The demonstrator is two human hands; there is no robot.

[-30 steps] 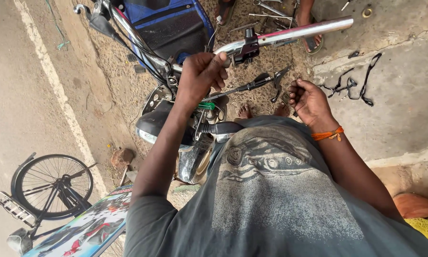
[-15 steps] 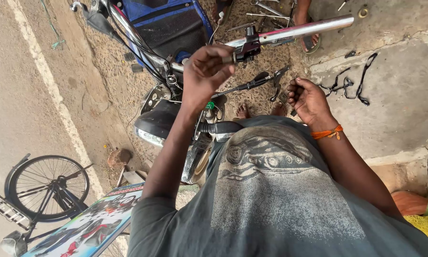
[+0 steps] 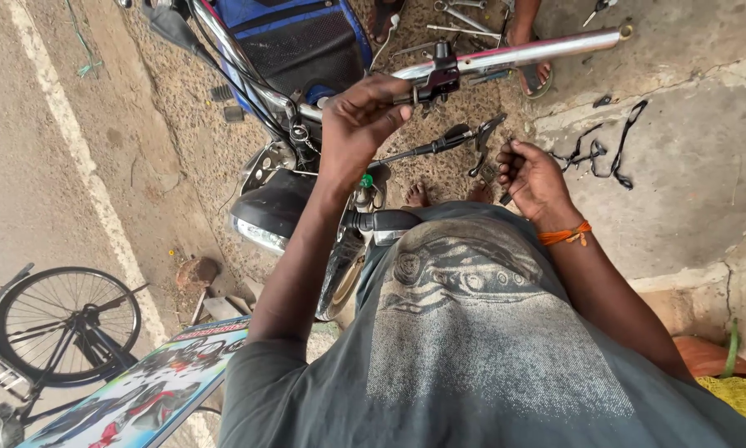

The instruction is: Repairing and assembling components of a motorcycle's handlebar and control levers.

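Observation:
My left hand [image 3: 358, 124] is raised, its fingertips pinching the black clamp [image 3: 441, 79] on a silver handlebar tube [image 3: 539, 50] of a motorcycle. My right hand [image 3: 534, 176], with an orange thread at the wrist, has its fingers curled around a small dark tool [image 3: 504, 197], which is mostly hidden in the palm. It sits just right of a black lever with a cable [image 3: 439, 146] that hangs below the bar. The motorcycle's headlight [image 3: 261, 232] and black grip [image 3: 381, 221] lie below my left forearm.
A blue bag [image 3: 302, 37] sits on the motorcycle. Spanners [image 3: 460, 21] and another person's sandalled foot [image 3: 526, 62] are on the gravel. Black straps [image 3: 605, 153] lie on the concrete slab at right. A bicycle wheel [image 3: 62, 323] and a printed board [image 3: 153, 390] are at lower left.
My left hand has moved along the handlebar to the black clamp and pinched it. My right hand stays near the lever, barely shifted.

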